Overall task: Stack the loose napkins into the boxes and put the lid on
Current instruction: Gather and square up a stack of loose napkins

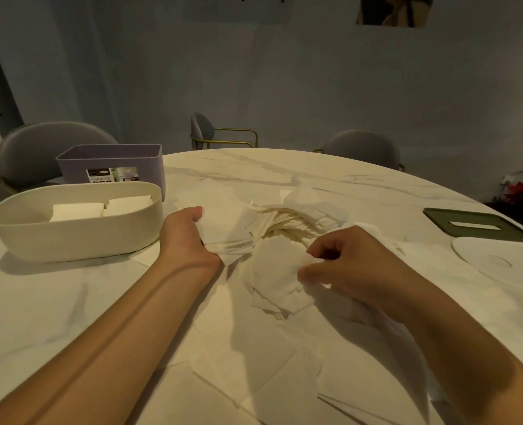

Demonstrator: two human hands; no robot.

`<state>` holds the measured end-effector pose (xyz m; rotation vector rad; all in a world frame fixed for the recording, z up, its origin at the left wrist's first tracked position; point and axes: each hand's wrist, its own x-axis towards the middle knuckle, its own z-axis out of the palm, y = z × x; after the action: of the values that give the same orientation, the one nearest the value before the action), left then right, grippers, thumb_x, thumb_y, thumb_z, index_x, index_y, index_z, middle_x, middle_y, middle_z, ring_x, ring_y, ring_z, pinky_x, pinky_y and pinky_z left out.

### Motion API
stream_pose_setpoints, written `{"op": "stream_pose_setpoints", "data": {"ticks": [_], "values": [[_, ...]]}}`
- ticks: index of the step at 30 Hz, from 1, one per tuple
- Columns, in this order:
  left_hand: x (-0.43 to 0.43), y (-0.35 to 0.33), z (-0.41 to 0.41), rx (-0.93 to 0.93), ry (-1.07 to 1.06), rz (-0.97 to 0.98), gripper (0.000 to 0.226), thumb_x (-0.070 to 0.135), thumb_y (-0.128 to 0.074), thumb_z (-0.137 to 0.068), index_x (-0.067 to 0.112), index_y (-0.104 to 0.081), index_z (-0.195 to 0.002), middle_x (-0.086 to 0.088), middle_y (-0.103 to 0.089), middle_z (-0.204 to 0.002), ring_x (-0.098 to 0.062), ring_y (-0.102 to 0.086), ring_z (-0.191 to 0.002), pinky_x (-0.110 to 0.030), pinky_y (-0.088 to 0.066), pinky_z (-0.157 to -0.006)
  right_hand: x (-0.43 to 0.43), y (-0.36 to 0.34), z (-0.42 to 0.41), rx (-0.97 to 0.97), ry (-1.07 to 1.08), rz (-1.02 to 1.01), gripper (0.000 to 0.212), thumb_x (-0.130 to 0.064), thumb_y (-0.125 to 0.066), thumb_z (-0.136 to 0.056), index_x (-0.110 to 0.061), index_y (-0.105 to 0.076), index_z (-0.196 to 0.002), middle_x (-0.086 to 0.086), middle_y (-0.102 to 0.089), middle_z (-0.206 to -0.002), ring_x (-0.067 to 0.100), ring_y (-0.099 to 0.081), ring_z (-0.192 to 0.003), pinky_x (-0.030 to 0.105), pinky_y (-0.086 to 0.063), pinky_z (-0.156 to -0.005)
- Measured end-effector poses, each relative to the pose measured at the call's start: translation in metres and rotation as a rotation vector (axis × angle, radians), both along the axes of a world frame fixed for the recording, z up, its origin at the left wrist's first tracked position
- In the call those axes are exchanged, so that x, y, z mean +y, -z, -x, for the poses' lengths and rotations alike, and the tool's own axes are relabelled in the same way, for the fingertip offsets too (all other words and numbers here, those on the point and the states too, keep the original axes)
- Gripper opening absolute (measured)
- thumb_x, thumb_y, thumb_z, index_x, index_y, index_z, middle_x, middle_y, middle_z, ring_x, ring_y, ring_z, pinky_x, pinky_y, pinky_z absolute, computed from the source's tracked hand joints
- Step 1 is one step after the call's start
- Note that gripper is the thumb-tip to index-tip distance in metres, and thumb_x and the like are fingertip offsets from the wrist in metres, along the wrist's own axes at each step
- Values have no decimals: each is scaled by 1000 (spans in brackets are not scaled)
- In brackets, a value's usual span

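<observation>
Here, the only print in view is a label (113, 175) on the front wall of the purple box (70, 167). Small pictures can be made out on it, but the writing is too small to be read. This box is set at the far left of the bench (39, 308), just behind the cream box (70, 240), and the two are nearly touching. Two flat stacks of folded napkins (100, 207) are seen inside the cream box, which is close to the left edge of the bench.

The loose napkins (287, 223) are heaped at the middle of the bench, and more sheets are spread flat toward the near edge. The left hand (189, 231) is laid against a fanned stack at the left side of the heap. Its fingers are hidden, so it cannot be told whether anything is gripped. A single napkin (272, 271) is pinched between the thumb and curled fingers of the right hand (343, 262).

A green lid (438, 214) with a slot is laid flat near the right edge, well apart from both boxes. A white lid (505, 256) is placed just in front of it. Bare marble is left in front of the cream box and beyond the heap. Grey chairs (51, 142) are drawn up at the far edge.
</observation>
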<state>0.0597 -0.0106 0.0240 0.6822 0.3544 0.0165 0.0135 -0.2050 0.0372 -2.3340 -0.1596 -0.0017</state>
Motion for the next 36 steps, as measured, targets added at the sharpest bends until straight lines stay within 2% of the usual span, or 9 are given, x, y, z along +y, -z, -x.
{"op": "stream_pose_setpoints", "data": {"ticks": [2,6,10,16,21,26,28,31,36], "values": [[0,0,1,-9,2,3,29,12,-43,-94,15,-58,-119,-7,-67,-112,-29,-64,-96,-46,-50,-83,1,0,0,-19,27,-53,5,-19,-74,-75,-15,-73,-78,2,-69,-73,1,-54,-51,21,-45,-53],[0,-2,1,15,-9,6,31,11,-45,-93,15,-59,-121,-6,-67,-114,-28,-64,-96,-40,-49,-64,-5,-7,-2,-8,138,-204,4,-13,-62,-84,-13,-66,-84,2,-63,-72,10,-54,-62,24,-43,-55],[-2,-5,5,28,-16,-12,28,11,-46,-94,14,-59,-118,-4,-68,-104,-24,-64,-82,-34,-48,-56,-13,-15,-4,41,280,-371,5,-15,-58,-88,-15,-63,-87,0,-59,-72,15,-53,-64,26,-42,-54],[-13,-13,16,16,63,-7,19,14,-46,-95,14,-57,-111,-9,-66,-105,-32,-63,-91,-45,-49,-74,-20,-18,-10,58,479,-587,9,-17,-62,-88,-22,-60,-95,2,-57,-88,23,-54,-81,46,-54,-76],[-23,-16,26,5,180,-53,29,22,-44,-97,10,-55,-121,-13,-65,-114,-34,-61,-99,-47,-46,-91,-32,-22,-11,-50,583,-717,27,-11,-61,-86,-22,-56,-110,0,-55,-96,21,-54,-91,32,-51,-62],[-37,-13,33,31,189,-101,29,19,-48,-94,10,-58,-120,-15,-67,-112,-37,-63,-98,-46,-51,-87,-43,-27,-14,-22,645,-977,25,-3,-59,-86,-20,-64,-105,12,-58,-107,27,-57,-101,40,-49,-96],[-41,-13,36,52,179,-114,25,17,-50,-93,9,-61,-114,-15,-68,-109,-37,-64,-97,-45,-52,-85,-46,-24,-15,-3,592,-913,24,-2,-56,-86,-14,-63,-106,19,-56,-122,32,-56,-107,41,-52,-89],[-45,-15,40,67,195,-117,15,17,-50,-94,10,-61,-102,-14,-68,-101,-35,-63,-87,-42,-51,-78,-52,-21,-17,17,547,-725,41,-2,-57,-88,-25,-58,-122,10,-55,-119,24,-52,-103,31,-49,-69],[-44,-19,43,37,175,-144,11,17,-50,-96,12,-54,-87,-12,-63,-88,-31,-60,-77,-39,-51,-75,-66,-23,-21,118,534,-416,52,-4,-65,-85,-26,-47,-129,10,-55,-108,28,-56,-94,34,-49,-68]]}}
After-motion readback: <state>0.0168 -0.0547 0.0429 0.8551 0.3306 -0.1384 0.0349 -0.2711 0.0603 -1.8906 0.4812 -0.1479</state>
